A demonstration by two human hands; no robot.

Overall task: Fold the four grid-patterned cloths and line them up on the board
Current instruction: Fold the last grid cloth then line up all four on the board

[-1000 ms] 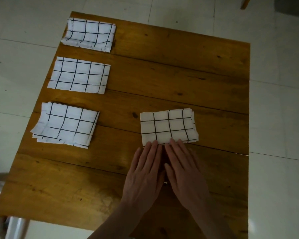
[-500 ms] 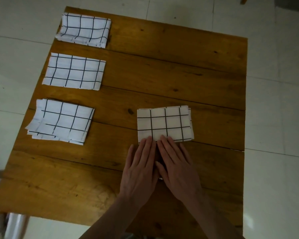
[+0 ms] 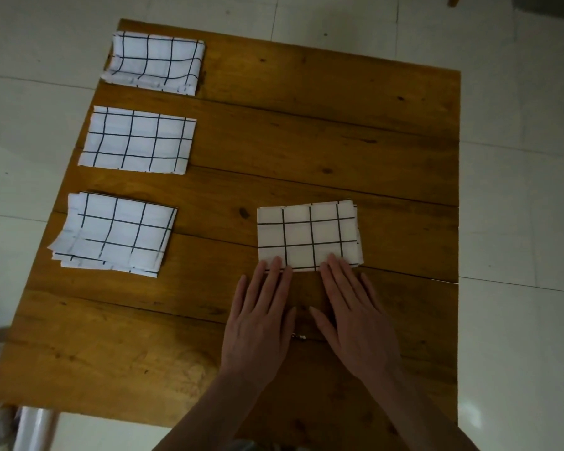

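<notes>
Four folded white cloths with black grid lines lie on the wooden board (image 3: 306, 151). Three form a column along the left edge: the far cloth (image 3: 155, 62), the middle cloth (image 3: 137, 140) and the near cloth (image 3: 114, 234), whose layers are fanned out. The fourth cloth (image 3: 308, 236) lies folded near the board's middle. My left hand (image 3: 261, 317) and my right hand (image 3: 352, 314) lie flat on the board just in front of it, fingers straight. Their fingertips touch the cloth's near edge, left hand at the left corner, right hand toward the right.
The board rests on a pale tiled floor (image 3: 518, 190). A small metal item (image 3: 298, 336) lies on the wood between my hands. A white post (image 3: 33, 428) shows under the near left corner. Bare wood stretches across the right half and the near left of the board.
My hands, which lay side by side at the middle of the cloth's near edge, have slid apart toward its two corners. The cloths have not moved on the board.
</notes>
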